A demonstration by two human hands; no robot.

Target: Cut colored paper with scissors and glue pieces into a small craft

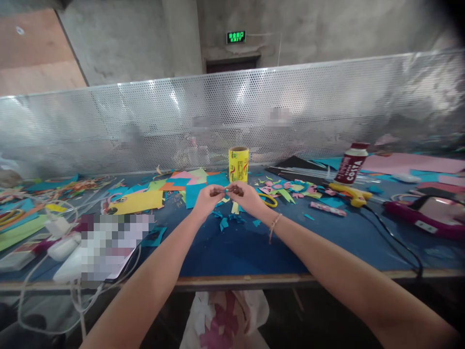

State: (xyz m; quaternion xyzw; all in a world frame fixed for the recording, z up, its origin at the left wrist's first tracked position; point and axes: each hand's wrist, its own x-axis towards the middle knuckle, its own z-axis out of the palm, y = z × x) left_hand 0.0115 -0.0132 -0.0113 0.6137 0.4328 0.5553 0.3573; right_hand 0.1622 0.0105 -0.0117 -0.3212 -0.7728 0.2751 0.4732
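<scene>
Left hand [208, 198] and right hand [248, 197] are both pinching narrowly on a tiny blue scrap [225, 189], frame centre; it's sitting between them, neither hand clearly nearer, long axis too small to tell. Yellow roll [238, 166] is standing just behind.

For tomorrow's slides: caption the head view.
Left hand and right hand close together by blue paper scraps, a yellow roll standing beyond.

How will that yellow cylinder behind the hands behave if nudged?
The yellow cylinder stands on end, taller than wide, so a high push could tip it. Its round side suggests it may then roll.
</scene>
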